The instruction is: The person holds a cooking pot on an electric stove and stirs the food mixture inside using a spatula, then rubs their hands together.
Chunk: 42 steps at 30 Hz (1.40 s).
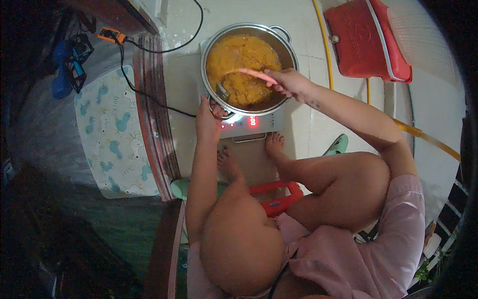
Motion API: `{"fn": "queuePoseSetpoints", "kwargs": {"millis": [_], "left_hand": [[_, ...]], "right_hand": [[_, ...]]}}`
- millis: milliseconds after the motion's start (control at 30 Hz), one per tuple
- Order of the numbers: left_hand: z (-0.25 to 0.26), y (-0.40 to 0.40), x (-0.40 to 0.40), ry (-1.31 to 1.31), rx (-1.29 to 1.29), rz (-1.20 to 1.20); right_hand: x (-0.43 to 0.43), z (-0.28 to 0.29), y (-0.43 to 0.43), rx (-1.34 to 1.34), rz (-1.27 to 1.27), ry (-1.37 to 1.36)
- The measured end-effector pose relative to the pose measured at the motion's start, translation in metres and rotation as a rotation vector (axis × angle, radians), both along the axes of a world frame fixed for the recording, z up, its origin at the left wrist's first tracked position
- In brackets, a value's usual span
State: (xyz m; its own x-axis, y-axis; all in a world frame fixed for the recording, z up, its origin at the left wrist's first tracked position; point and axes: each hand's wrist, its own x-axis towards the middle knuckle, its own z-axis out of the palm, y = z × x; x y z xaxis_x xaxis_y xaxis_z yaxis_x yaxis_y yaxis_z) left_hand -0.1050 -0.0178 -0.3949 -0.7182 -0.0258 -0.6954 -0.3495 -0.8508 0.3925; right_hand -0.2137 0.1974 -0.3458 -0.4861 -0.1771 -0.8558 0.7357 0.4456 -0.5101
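Observation:
A large stainless steel pot (pixel 287 89) stands on an electric cooktop (pixel 242 129) with lit red digits. Orange-yellow food (pixel 242 52) with darker lumps fills much of it. My right hand (pixel 285 84) grips a pink utensil handle (pixel 257 74) over the pot; its far end reaches over the food, and whether it dips in is unclear. At the pot's near left rim, my left hand (pixel 213 114) closes around the looped metal handle. A dark grey piece (pixel 222 91), perhaps part of a utensil, shows inside the pot near that hand.
A black cord runs from the cooktop to an orange extension socket (pixel 111 35). Left lies a duck-patterned mat (pixel 115 138) past a raised sill. A red cooler box (pixel 362 41) and yellow hose (pixel 325 41) are at right. My bare feet are close to the cooktop; green slippers (pixel 338 145) lie nearby.

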Motion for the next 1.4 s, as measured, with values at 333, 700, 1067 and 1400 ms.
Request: {"fn": "queuePoseSetpoints", "kwargs": {"millis": [333,700,1067,1400], "left_hand": [[0.001,0.002,-0.007,0.004,-0.011,-0.010],[-0.040,0.009,0.008,0.084,-0.229,-0.174],[-0.079,-0.010,0.001,0.020,-0.152,-0.078],[-0.021,0.018,-0.010,-0.142,-0.133,0.021]], "right_hand": [[-0.060,0.076,0.040,0.795,0.797,0.996],[-0.045,0.031,-0.020,0.559,0.865,1.112],[-0.062,0.030,0.021,0.684,0.957,1.437],[-0.091,-0.019,0.058,0.726,0.852,1.498]]}}
